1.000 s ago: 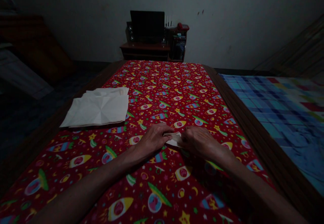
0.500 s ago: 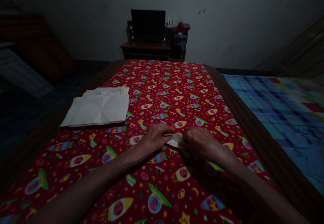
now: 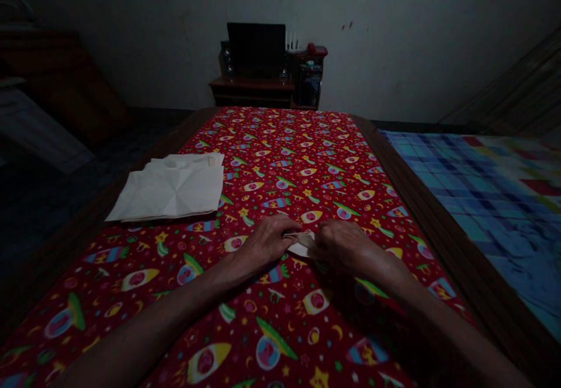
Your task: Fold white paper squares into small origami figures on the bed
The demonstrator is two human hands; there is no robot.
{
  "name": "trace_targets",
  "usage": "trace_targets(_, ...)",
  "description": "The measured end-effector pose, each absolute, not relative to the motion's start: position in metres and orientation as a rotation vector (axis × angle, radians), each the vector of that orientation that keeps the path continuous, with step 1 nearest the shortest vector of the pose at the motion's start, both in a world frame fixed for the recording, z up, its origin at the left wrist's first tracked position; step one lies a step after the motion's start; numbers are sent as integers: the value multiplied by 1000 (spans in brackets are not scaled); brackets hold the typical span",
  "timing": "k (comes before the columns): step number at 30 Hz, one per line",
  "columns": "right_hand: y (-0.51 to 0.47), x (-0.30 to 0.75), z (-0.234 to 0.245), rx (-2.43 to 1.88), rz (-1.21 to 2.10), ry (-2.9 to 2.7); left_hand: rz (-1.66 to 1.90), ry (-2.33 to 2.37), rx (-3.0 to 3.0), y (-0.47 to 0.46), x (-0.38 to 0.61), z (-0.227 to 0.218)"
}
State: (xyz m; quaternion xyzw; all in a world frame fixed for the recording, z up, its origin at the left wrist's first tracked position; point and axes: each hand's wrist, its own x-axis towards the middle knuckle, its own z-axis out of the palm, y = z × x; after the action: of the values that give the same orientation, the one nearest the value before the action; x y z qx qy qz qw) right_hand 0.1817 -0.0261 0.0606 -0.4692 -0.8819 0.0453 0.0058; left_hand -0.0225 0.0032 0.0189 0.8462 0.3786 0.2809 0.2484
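Observation:
A small folded piece of white paper point(image 3: 300, 249) lies between my two hands, low over the red patterned cloth point(image 3: 272, 294). My left hand point(image 3: 274, 237) pinches its left end, with thumb and fingers closed. On the other side, my right hand point(image 3: 344, 242) is closed on the right end, its knuckles turned up. The fingers of both hands cover much of the paper, so its full shape is hidden. To the left, a stack of creased white paper sheets point(image 3: 175, 189) rests on the cloth, apart from both hands.
Dark wooden edges point(image 3: 421, 218) border the cloth. At the right lies a blue checked cloth point(image 3: 442, 166). Beyond the far end, a black monitor point(image 3: 256, 49) and a red telephone point(image 3: 316, 49) sit on low furniture by the wall. Brown wooden furniture point(image 3: 56, 78) stands at the left.
The view has tipped very slightly, so the background sits a little lower. Both hands keep nearly the same place and hold on the folded paper.

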Motion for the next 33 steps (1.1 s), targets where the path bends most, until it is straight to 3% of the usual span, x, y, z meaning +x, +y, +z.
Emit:
trace_targets(5,-27,203,68,-1255,314,-2575,720,1065,2274,2,-20,25)
trace_targets(12,-60,207,69,-1378,567,-2545,642,1076,2197,2,-24,31)
trace_targets(25,-63,207,59,-1282,562,-2373,503,759,2246,17,-48,52)
trace_targets(28,-61,216,59,-1344,462,-2288,728,917,2165,21,-48,48)
trace_targets(33,-36,258,60,-1602,10,-2090,927,1064,2092,22,-45,27)
